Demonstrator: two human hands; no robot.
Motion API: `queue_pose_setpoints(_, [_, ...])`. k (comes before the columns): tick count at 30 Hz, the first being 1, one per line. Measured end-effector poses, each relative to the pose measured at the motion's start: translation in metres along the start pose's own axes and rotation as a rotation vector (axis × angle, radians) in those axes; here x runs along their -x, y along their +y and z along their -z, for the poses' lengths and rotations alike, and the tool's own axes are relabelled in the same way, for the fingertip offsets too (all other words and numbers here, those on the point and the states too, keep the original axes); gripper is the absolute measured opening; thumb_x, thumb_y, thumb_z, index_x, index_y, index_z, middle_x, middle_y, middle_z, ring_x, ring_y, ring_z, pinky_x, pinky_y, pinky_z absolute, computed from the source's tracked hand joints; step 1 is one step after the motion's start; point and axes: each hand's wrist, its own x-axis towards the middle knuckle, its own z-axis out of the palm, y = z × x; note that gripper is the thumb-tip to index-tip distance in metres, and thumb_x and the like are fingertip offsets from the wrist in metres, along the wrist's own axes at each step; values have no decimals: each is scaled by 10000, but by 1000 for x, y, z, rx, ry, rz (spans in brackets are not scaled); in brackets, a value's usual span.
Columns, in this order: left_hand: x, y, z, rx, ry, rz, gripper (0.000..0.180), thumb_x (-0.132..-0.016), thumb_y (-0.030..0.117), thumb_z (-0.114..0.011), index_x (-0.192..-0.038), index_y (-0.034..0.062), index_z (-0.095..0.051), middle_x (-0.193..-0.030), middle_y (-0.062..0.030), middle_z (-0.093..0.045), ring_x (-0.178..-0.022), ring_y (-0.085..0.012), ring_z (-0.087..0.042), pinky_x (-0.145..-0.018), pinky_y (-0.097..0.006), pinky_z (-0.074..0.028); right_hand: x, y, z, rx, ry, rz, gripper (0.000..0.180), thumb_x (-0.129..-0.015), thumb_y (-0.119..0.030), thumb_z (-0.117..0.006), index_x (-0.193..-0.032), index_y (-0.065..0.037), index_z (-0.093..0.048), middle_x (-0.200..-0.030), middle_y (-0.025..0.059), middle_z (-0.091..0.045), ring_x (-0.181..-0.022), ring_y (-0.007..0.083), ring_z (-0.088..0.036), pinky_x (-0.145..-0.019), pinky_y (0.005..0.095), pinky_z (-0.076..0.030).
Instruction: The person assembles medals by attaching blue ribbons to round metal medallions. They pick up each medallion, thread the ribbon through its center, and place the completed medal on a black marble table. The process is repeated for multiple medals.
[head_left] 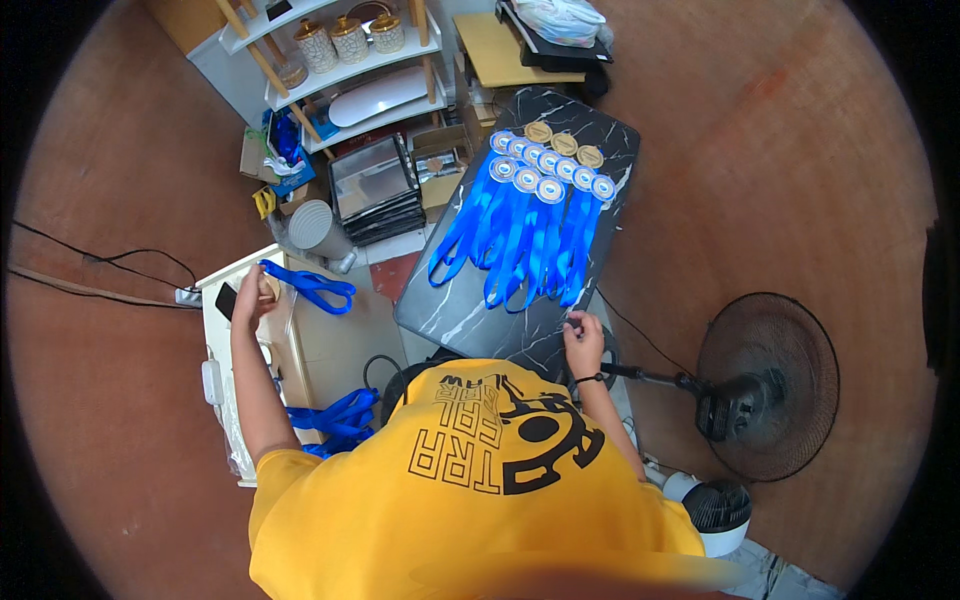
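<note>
My left hand [250, 303] is over the cream cabinet at the left, its fingers closed on a blue-ribboned medal [318, 289]. The ribbon hangs out to the right in a loop, and a round gold-brown disc shows partly beside my palm. My right hand [584, 345] is at the near right edge of the black marble-patterned table [450, 318], its fingers curled; whether anything is in them is hidden. Several medals [549, 189] lie in rows on that table, their blue ribbons [515, 250] stretched toward me. Gold medals [564, 144] form the far row.
More blue ribbons [340, 420] lie low beside the cream cabinet [222, 335], which bears a dark phone-like thing [227, 299]. A black pedestal fan [770, 390] stands right, with a smaller fan [718, 508] nearer me. Stacked black trays [380, 190] and a white shelf [355, 72] stand behind.
</note>
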Motion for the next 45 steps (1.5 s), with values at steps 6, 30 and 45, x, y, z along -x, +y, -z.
queue_pose_setpoints(6, [102,34,-115,713,-942,407,528,-874,431,-505,-1120,-22,-616,-1036,-208,-662,-868,-345,-643,-748,-431,-550,-4,-45,-22,-417,-298,-156,188,-884,-98,-679,-1064,-51,-660,-953,30,-620,-714,97,-561,-656,248,-475])
queue_pose_setpoints(30, [154,72,-305,1272,-775,574,216,-1023,215,-497,-1181,94,-581,-1010,-52,-675,-922,-196,-644,-877,-409,-528,-35,-158,78,-917,-490,-300,415,-965,-140,-624,-1350,-31,-513,-990,0,-671,-601,-28,-456,-482,138,-321])
queue_pose_setpoints(45, [68,61,-264,471,113,-179,909,-713,-29,-631,-1509,3,-192,-1325,-211,-480,-1108,-324,-592,-852,-401,-554,-43,-170,98,-1166,-399,-396,282,-970,-129,-611,-1215,-67,-487,-838,54,-670,-564,74,-581,-450,196,-438])
